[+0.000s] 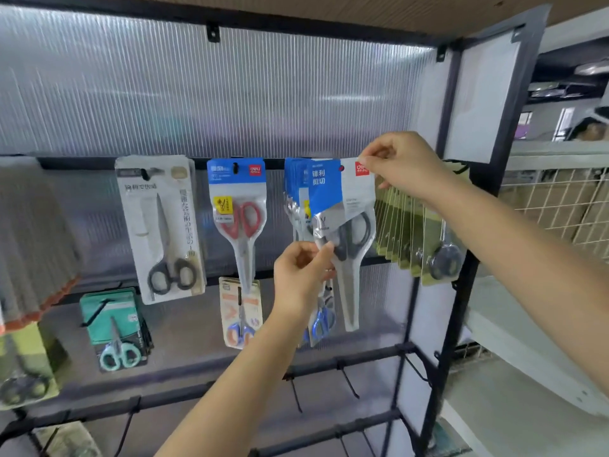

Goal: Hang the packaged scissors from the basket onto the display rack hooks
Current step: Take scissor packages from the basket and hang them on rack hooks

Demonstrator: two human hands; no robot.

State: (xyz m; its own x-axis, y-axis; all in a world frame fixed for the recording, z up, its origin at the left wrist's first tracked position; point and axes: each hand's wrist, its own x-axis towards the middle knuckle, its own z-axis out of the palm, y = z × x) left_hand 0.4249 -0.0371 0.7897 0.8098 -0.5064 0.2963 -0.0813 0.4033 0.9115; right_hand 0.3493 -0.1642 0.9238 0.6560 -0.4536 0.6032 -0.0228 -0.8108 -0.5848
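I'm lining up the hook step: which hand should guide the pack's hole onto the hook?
Right hand: it pinches the top edge of the grey-handled scissors pack at hook level. The left hand grips lower down, only steadying.

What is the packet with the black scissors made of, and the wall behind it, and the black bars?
The scissors packet that both hands hold looks like glossy printed card under clear plastic, since it shines and the dark handles show through. The back wall seems to be ribbed see-through plastic sheet: fine upright lines, milky glow. The rack bars are probably black-painted metal: thin, straight and matt.
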